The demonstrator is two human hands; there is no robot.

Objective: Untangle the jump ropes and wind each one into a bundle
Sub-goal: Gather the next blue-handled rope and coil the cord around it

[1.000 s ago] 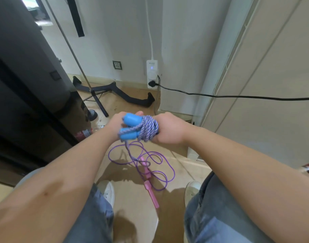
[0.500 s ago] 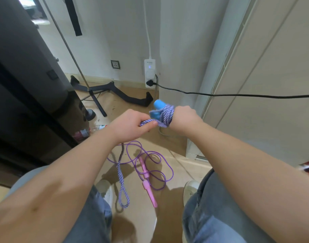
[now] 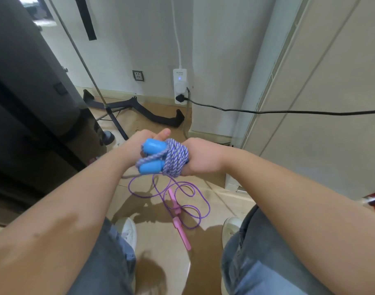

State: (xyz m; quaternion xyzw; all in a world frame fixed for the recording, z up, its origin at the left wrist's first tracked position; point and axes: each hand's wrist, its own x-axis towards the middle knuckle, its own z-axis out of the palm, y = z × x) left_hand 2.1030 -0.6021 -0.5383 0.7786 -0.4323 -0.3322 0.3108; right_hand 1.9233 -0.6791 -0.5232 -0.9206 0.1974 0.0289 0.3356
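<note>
Forearms converge; right hand grips the rope bundle, left hand behind it, fingers seemingly straight.

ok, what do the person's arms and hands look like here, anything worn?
Left forearm and right forearm are bare, with no sleeves in view. Left hand and right hand are ungloved. No watch, bands or rings show on the sides visible. No cables or markings.

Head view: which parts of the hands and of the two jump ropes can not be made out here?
Head view only.
- Fingers of the right hand: behind the blue-handled purple-and-white braided rope bundle.
- Left hand grip: covered by the same bundle.
- Bundle's loose end: blurred below the left wrist.
- Thin purple cord with pink plastic handles: top loops lie behind the hands.
</note>
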